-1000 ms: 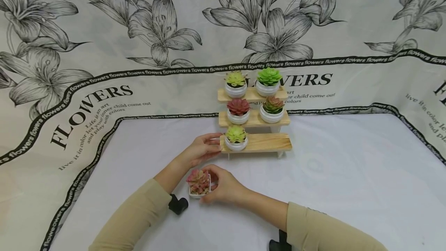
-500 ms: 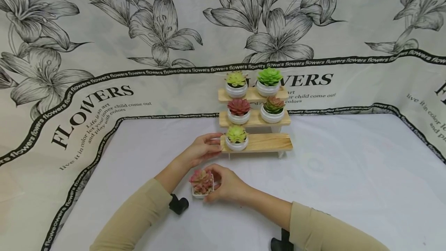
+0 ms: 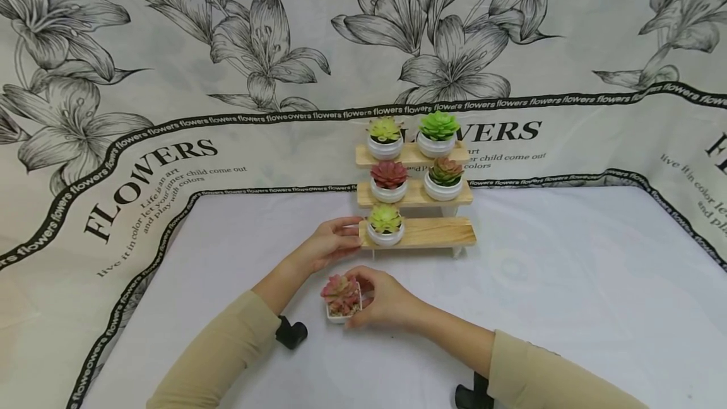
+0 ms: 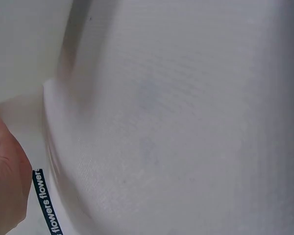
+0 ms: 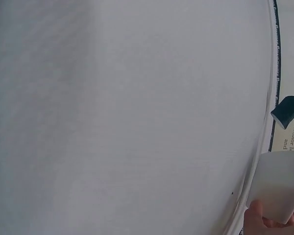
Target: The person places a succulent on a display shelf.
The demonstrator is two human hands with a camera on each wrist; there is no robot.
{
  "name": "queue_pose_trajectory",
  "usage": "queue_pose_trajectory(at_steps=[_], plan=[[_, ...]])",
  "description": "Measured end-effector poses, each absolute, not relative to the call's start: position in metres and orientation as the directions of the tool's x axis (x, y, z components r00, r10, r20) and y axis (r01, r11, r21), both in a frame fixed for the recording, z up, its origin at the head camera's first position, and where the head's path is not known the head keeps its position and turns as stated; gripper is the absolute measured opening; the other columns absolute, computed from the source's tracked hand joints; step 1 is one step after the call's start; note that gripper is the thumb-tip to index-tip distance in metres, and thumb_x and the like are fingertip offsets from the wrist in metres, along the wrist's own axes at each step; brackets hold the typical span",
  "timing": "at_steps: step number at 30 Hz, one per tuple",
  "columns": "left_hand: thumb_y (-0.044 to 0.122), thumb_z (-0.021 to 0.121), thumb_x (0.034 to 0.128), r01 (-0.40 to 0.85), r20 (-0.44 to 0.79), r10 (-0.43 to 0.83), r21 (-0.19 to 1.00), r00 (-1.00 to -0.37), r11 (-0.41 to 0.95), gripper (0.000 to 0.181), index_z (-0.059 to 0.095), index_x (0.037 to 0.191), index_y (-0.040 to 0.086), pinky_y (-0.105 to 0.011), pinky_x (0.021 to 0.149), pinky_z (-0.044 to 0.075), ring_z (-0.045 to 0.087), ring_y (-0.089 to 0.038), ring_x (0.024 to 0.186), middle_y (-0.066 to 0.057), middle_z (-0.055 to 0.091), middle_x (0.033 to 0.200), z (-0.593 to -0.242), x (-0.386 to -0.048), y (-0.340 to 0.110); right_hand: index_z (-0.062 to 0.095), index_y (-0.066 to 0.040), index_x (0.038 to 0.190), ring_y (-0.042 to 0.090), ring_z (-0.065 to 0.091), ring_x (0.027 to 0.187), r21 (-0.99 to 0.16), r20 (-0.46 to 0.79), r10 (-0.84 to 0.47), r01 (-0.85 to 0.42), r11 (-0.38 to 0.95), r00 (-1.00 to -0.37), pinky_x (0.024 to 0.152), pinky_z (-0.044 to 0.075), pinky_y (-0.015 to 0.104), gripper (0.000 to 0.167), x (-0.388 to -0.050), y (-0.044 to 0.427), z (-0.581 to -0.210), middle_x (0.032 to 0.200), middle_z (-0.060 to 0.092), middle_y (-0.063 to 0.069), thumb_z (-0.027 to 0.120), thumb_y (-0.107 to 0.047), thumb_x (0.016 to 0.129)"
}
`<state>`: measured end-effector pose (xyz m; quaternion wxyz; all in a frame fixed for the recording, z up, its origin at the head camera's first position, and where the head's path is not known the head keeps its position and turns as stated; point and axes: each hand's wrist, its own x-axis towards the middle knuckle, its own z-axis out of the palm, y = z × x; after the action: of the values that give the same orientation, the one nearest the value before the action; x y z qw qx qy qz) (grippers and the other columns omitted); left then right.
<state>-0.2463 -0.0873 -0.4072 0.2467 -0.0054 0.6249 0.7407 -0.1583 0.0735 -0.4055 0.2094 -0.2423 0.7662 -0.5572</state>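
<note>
My right hand [image 3: 389, 300] pinches the side of a small square white pot holding a pink succulent [image 3: 341, 293]. In the right wrist view the smooth white pot [image 5: 274, 183] sits between thumb and fingers. My left hand [image 3: 324, 248] holds the left end of the lowest step of a three-tier wooden plant stand [image 3: 437, 232]; in the left wrist view the left hand [image 4: 10, 181] is partly cut off at the edge. A yellow-green succulent [image 3: 385, 219] in a round white pot stands at the left of that lowest step.
On the middle step stand a dark red succulent [image 3: 389, 177] and a green-red one [image 3: 445, 175]. The top step bears a yellow-green succulent [image 3: 384, 134] and a bright green one [image 3: 438, 130]. A flower-printed cloth [image 3: 284, 144] hangs behind the white tabletop [image 3: 568, 295].
My right hand has moved a little to the right with the potted pink succulent. The left hand has stayed at the stand's lowest step.
</note>
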Motion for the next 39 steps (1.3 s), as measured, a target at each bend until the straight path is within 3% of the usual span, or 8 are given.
queue_pose_trajectory(at_steps=[6,15,24,39], plan=[[-0.012,0.053,0.088,-0.379,-0.331,0.346,0.922,-0.878,-0.08,0.052,0.042,0.138,-0.001,-0.027,0.083,0.053,0.058,-0.015,0.091,-0.016,0.052,0.118,-0.407,-0.246,-0.087,0.055,-0.002,0.117,0.017,0.056,0.096,-0.955,-0.106,-0.581,-0.08,0.285,-0.807,0.079,0.053,0.03,0.06,-0.159,0.086,-0.403,0.103,0.06,0.004,0.082,-0.002,0.064],[-0.012,0.052,0.0881,-0.373,-0.32,0.36,0.924,-0.876,-0.087,0.052,0.041,0.138,-0.002,-0.027,0.084,0.052,0.058,-0.016,0.093,-0.02,0.05,0.125,-0.408,-0.247,-0.088,0.054,-0.001,0.121,0.021,0.056,0.099,-0.961,-0.115,-0.553,-0.05,0.273,-0.825,0.082,0.052,0.035,0.064,-0.162,0.106,-0.397,0.106,0.06,0.007,0.082,-0.002,0.063],[-0.013,0.052,0.088,-0.378,-0.321,0.359,0.92,-0.877,-0.101,0.053,0.04,0.138,-0.002,-0.026,0.081,0.053,0.059,-0.015,0.091,-0.017,0.052,0.119,-0.409,-0.247,-0.088,0.055,-0.006,0.122,0.022,0.053,0.104,-0.957,-0.137,-0.55,-0.033,0.287,-0.824,0.086,0.049,0.037,0.063,-0.164,0.126,-0.387,0.111,0.059,0.006,0.083,-0.006,0.066],[-0.013,0.053,0.0867,-0.384,-0.332,0.344,0.919,-0.878,-0.094,0.054,0.042,0.138,-0.001,-0.024,0.077,0.053,0.059,-0.014,0.088,-0.014,0.054,0.116,-0.409,-0.248,-0.087,0.051,-0.001,0.126,0.025,0.052,0.108,-0.952,-0.138,-0.497,-0.024,0.305,-0.857,0.093,0.046,0.043,0.065,-0.169,0.16,-0.369,0.115,0.058,0.01,0.08,-0.006,0.069]])
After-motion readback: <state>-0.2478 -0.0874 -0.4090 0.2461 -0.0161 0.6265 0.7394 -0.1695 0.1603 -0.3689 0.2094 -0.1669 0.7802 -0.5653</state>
